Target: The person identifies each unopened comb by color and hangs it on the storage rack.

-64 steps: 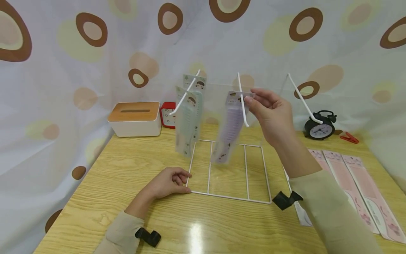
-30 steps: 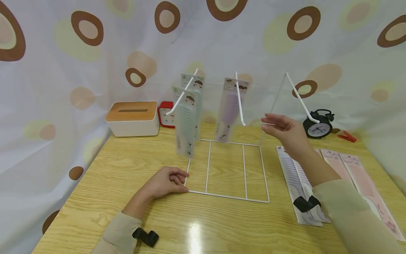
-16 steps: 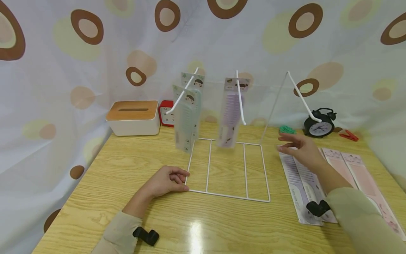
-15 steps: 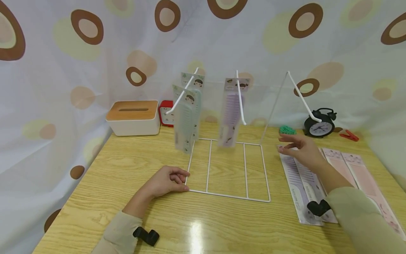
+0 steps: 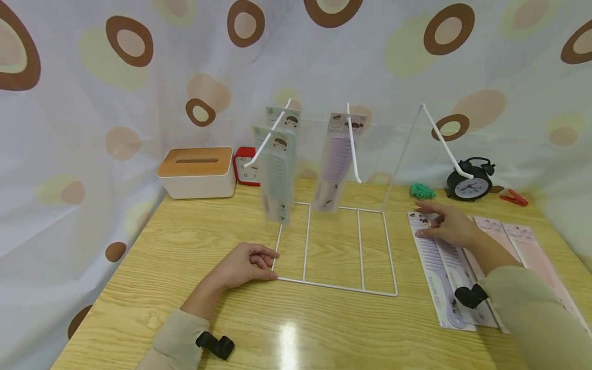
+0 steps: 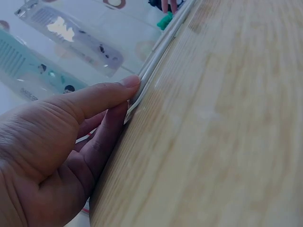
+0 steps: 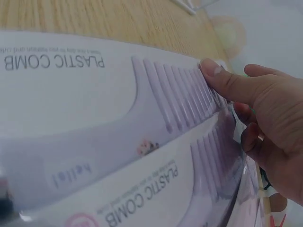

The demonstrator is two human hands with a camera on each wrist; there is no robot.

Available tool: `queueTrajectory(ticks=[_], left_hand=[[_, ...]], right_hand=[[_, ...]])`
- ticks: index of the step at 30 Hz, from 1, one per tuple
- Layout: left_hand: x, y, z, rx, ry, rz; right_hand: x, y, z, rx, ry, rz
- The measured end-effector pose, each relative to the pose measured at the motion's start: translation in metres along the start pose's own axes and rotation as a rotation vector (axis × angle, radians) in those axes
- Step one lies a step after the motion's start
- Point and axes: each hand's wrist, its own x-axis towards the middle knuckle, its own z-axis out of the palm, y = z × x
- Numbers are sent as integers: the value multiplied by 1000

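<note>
My left hand [image 5: 245, 266] pinches the near left corner of a white wire display rack [image 5: 333, 287]; in the left wrist view its thumb [image 6: 109, 97] lies along the wire. Two packaged green combs [image 5: 277, 177] hang on the rack's left hook and a packaged purple comb [image 5: 336, 159] on the middle one. At right, my right hand [image 5: 446, 226] is at the top end of a packaged purple comb [image 7: 175, 94] lying on the table, thumb at one edge and fingers curled at the other. A second purple pack [image 7: 147, 189] lies beside it.
Pink packs [image 5: 538, 257] lie at the far right. The rack's right hook [image 5: 446, 141] carries nothing. Along the back stand a tissue box [image 5: 196, 174], a red clock [image 5: 246, 167], a green tangled bundle [image 5: 422, 191], a black alarm clock [image 5: 469, 182] and a red clip [image 5: 513, 198].
My right hand let go of the purple comb pack on the middle hook, which slid back along it. The hand then moved right and down to the purple packs. My left hand stayed put.
</note>
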Motion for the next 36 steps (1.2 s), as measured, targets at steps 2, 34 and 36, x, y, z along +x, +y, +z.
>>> queueTrajectory(ticks=[2,34,36], left_hand=[[-1,-1,0,-2,0,0],[0,-2,0,-17,-9,-12],[0,-2,0,-18,-10,-9]], right_hand=[[1,1,3,7,41,-29],[-76,-133,-20,1657,228,-450],[-81,-151,-15,1631,252,-526]])
